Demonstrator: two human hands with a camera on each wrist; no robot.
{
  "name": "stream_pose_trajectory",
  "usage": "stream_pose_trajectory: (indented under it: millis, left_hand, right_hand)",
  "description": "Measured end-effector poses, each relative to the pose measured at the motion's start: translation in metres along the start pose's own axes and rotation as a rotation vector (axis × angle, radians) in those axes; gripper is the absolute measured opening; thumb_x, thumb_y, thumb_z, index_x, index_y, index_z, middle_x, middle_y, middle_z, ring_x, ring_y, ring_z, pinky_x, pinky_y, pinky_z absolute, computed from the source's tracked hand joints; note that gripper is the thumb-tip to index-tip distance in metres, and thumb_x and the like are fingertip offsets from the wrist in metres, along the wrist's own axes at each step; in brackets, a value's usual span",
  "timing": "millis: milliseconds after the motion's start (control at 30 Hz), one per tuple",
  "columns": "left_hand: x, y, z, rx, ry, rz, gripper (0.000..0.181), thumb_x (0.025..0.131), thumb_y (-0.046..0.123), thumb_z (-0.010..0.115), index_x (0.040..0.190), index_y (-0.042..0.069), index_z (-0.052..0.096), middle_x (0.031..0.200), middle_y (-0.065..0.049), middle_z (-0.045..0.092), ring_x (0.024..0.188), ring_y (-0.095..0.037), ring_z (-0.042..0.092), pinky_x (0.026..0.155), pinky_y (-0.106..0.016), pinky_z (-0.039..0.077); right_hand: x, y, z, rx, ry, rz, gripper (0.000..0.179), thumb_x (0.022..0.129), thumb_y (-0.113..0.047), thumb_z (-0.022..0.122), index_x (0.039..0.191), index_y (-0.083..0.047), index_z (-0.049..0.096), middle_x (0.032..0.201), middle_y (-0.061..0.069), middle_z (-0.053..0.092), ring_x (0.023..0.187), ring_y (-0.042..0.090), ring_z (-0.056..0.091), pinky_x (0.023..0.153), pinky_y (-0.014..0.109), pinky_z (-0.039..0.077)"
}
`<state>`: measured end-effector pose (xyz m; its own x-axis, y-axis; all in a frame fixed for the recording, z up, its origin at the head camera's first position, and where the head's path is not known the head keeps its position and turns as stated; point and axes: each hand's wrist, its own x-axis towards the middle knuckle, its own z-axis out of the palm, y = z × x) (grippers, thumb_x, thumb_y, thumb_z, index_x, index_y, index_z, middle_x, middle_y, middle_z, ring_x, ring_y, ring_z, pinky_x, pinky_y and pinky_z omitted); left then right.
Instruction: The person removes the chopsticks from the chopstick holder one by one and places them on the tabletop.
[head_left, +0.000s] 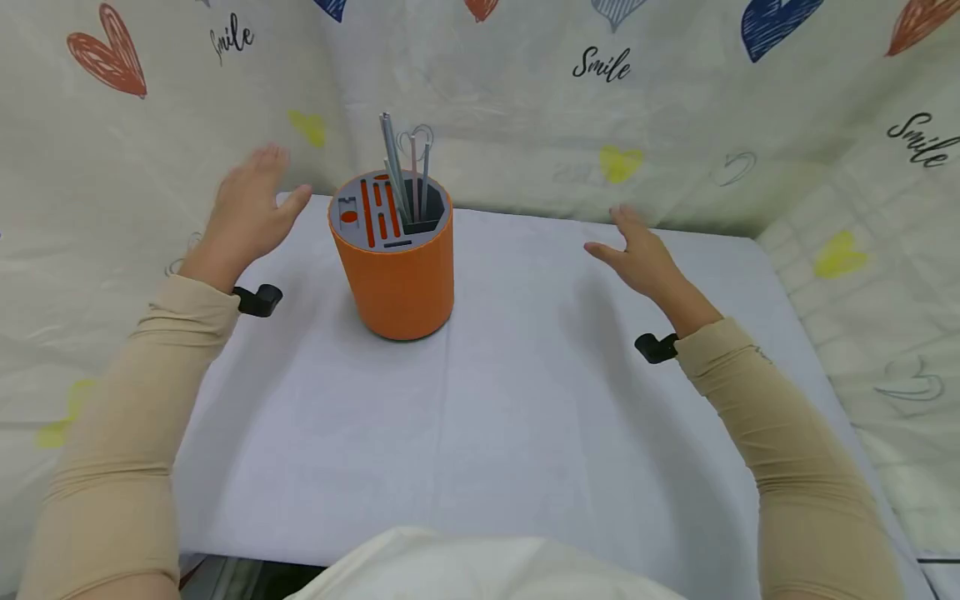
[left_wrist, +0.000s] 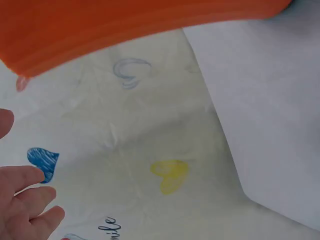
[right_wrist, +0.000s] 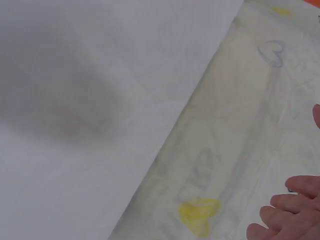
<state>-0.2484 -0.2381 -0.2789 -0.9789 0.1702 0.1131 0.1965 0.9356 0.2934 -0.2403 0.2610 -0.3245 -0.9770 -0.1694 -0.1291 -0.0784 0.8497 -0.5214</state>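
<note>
An orange round holder [head_left: 397, 287] with a grey slotted top [head_left: 358, 221] stands upright at the table's back left. Several thin metal rods [head_left: 393, 158] and a looped metal piece [head_left: 423, 133] rise from its dark compartment. Left of the holder, my left hand [head_left: 251, 204] is raised with fingers extended and thumb apart, touching nothing. In the left wrist view the holder's orange wall [left_wrist: 100, 30] fills the top, and the left fingers [left_wrist: 30, 205] show at the lower left. My right hand [head_left: 645, 258] hovers over the table's back right, fingers stretched out and holding nothing.
A white-covered table [head_left: 510, 417] spreads below both hands. Pale curtains [head_left: 510, 100] printed with hearts and words surround its back and sides. Black wrist cameras [head_left: 258, 301] are strapped at the sleeve cuffs. The person's white clothing [head_left: 480, 571] shows at the front edge.
</note>
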Motion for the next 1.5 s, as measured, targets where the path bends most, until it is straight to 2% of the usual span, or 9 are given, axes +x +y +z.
stream_pose_trajectory:
  millis: [133,333,600,867,1067,1167,1233,1400,1500]
  left_hand:
    - [0.000,0.014,0.000,-0.005,-0.014,0.044,0.066,0.098,0.040,0.029,0.149,0.005,0.006,0.156,-0.015,0.006,0.144,-0.032,0.001,0.117,-0.051,0.001]
    - [-0.003,0.026,0.000,-0.009,-0.028,0.060,0.066,0.098,0.041,0.031,0.150,0.008,0.006,0.156,-0.012,0.007,0.144,-0.031,0.002,0.117,-0.050,0.001]
    - [-0.009,0.042,0.009,-0.010,-0.020,0.097,0.067,0.097,0.041,0.035,0.150,0.008,0.009,0.156,-0.011,0.011,0.144,-0.030,0.006,0.117,-0.050,0.004]
    - [-0.014,0.052,0.017,-0.007,-0.097,0.170,0.066,0.098,0.041,0.034,0.150,0.011,0.008,0.157,-0.007,0.008,0.145,-0.027,0.002,0.118,-0.047,0.000]
    - [-0.012,0.059,0.016,-0.001,-0.108,0.200,0.064,0.098,0.041,0.031,0.150,0.011,0.007,0.157,-0.007,0.006,0.145,-0.027,0.001,0.118,-0.046,0.001]
    - [-0.010,0.064,0.016,0.002,-0.114,0.219,0.063,0.099,0.039,0.031,0.150,0.009,0.008,0.156,-0.009,0.008,0.145,-0.028,0.001,0.118,-0.046,0.002]
    - [-0.009,0.066,0.017,0.017,-0.112,0.231,0.063,0.099,0.038,0.030,0.150,0.007,0.009,0.156,-0.011,0.009,0.144,-0.028,0.002,0.118,-0.045,0.002]
    - [-0.007,0.067,0.020,0.025,-0.105,0.246,0.061,0.100,0.034,0.028,0.149,0.003,0.009,0.156,-0.012,0.009,0.144,-0.029,0.003,0.119,-0.044,0.003]
    - [-0.006,0.067,0.024,-0.001,-0.117,0.257,0.060,0.100,0.033,0.028,0.148,0.003,0.010,0.156,-0.011,0.008,0.144,-0.029,0.003,0.118,-0.045,0.005]
  right_hand:
    - [0.004,-0.024,0.006,0.014,0.010,-0.064,0.085,0.088,-0.060,0.045,0.150,-0.019,0.002,0.154,-0.010,-0.009,0.144,0.018,-0.005,0.116,0.052,0.008]
    - [0.006,-0.055,0.012,0.026,-0.030,-0.125,0.085,0.085,-0.064,0.046,0.149,-0.028,0.004,0.152,-0.019,-0.007,0.143,0.010,-0.003,0.117,0.048,0.011]
    - [0.009,-0.091,0.019,0.035,-0.048,-0.230,0.083,0.085,-0.061,0.049,0.149,-0.031,0.006,0.152,-0.021,-0.005,0.142,0.006,-0.001,0.118,0.043,0.013]
    - [0.015,-0.123,0.027,0.057,-0.046,-0.281,0.088,0.080,-0.059,0.058,0.148,-0.038,0.006,0.152,-0.024,-0.001,0.143,0.005,0.005,0.117,0.040,0.018]
    - [0.022,-0.147,0.026,0.087,-0.032,-0.288,0.085,0.080,-0.057,0.060,0.146,-0.043,0.008,0.150,-0.027,0.005,0.142,0.002,0.010,0.117,0.034,0.020]
    - [0.026,-0.156,0.028,0.140,-0.017,-0.290,0.082,0.081,-0.053,0.062,0.145,-0.043,0.013,0.150,-0.026,0.012,0.141,0.004,0.018,0.115,0.030,0.025]
    - [0.028,-0.162,0.030,0.214,0.005,-0.299,0.079,0.081,-0.049,0.063,0.145,-0.040,0.019,0.150,-0.023,0.019,0.139,0.005,0.025,0.112,0.025,0.029]
    - [0.033,-0.177,0.039,0.445,0.078,-0.354,0.069,0.081,-0.034,0.069,0.142,-0.022,0.038,0.146,-0.009,0.038,0.131,0.006,0.040,0.104,0.017,0.038]
    - [0.034,-0.184,0.045,0.532,0.103,-0.364,0.064,0.081,-0.028,0.071,0.138,-0.016,0.045,0.142,-0.003,0.046,0.127,0.006,0.045,0.101,0.017,0.041]
